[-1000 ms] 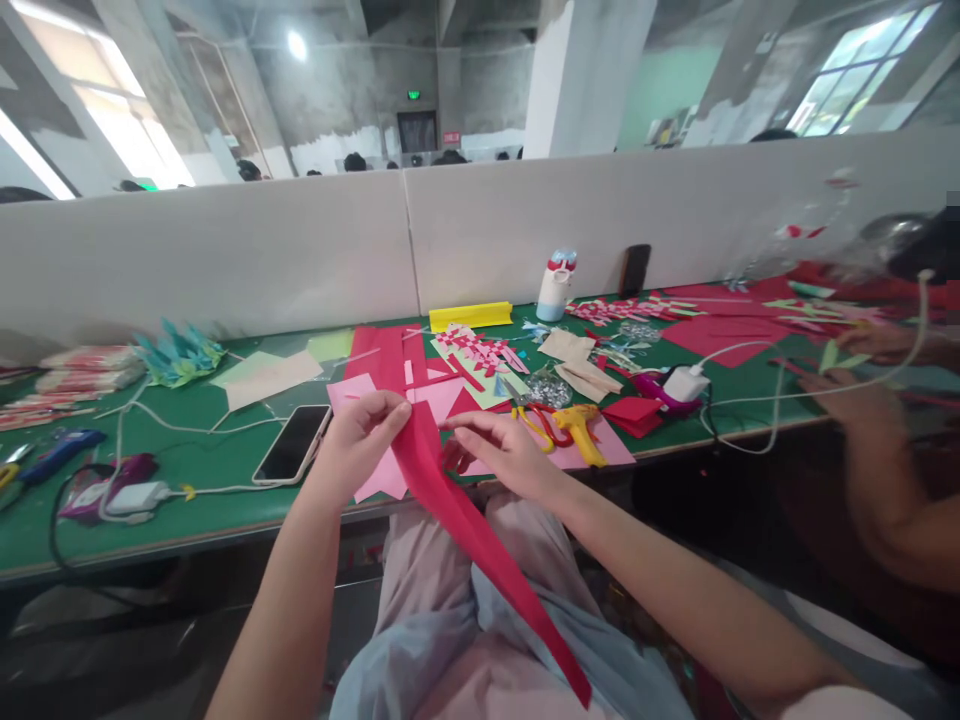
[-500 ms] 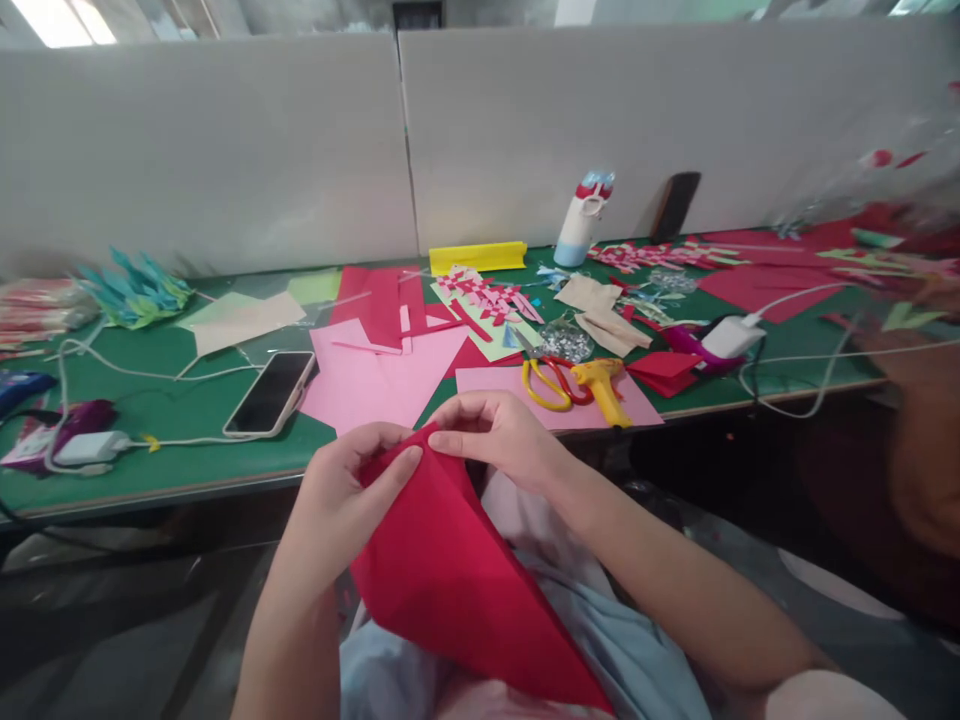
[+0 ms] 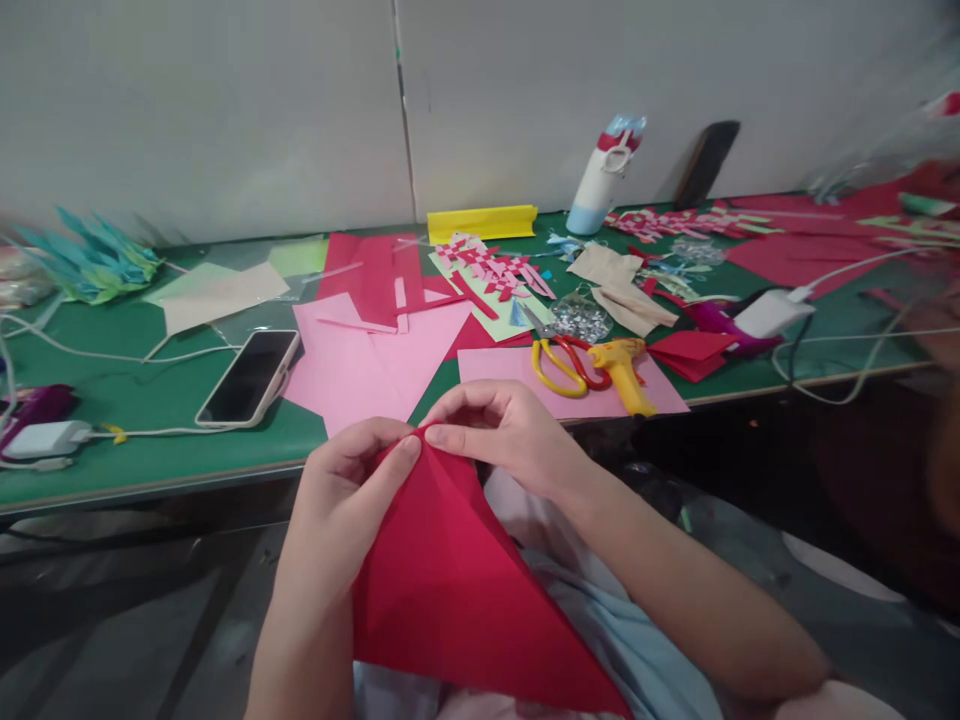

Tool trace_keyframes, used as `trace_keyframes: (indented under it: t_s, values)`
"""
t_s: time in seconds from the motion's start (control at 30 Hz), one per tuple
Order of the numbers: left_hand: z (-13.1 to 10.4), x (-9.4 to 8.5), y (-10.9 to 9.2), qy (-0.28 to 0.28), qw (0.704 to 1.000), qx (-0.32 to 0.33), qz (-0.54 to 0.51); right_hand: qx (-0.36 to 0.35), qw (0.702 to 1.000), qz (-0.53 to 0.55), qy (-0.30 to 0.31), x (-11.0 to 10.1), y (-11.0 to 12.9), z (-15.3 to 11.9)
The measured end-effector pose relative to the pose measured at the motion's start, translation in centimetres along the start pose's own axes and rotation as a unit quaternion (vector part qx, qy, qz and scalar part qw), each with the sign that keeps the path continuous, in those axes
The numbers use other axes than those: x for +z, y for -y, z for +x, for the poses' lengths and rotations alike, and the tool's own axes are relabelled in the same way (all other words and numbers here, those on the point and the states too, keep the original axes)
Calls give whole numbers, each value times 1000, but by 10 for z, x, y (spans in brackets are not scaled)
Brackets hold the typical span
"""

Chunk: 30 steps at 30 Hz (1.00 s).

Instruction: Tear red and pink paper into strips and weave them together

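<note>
A large red sheet of paper (image 3: 465, 590) hangs over my lap, its top corner pinched between both hands. My left hand (image 3: 356, 485) grips the corner's left side, thumb on top and fingers behind. From the right, my right hand (image 3: 510, 435) pinches the same corner, its thumb tip close to the left thumb. Faint creases run down from the pinched point. Just beyond the hands, pink sheets (image 3: 375, 370) lie on the green table (image 3: 165, 455).
Yellow-and-red scissors (image 3: 559, 370) and a yellow glue gun (image 3: 626, 375) rest on pink paper at the table edge. A phone (image 3: 251, 380) lies left. Behind are woven paper strips (image 3: 491, 270), a bottle (image 3: 600, 185) and a white partition (image 3: 225, 110). Cables run along both sides.
The view has tilted down and come closer to the table. Both hands still pinch the red paper's corner, and its lower part has spread out flatter across my lap.
</note>
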<state>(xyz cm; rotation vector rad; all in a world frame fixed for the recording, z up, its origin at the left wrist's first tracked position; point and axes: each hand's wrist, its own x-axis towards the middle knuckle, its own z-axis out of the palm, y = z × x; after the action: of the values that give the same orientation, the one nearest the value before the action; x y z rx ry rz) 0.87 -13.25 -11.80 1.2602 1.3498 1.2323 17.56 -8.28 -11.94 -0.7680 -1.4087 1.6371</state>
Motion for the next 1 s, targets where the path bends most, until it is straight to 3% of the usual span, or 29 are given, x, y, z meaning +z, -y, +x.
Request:
trace_keyframes:
  t_s: [0.3,0.6,1.0]
  values:
    - [-4,3,4,-26,999,-12,-40,14,998,61,-14,5,-6,-1]
    - [1,-2,-1,23,999,-24,26,50,999,22,3,2,-1,3]
    - [2,3,2,-61,998,-12,11,64,997,36,17,7,5,6]
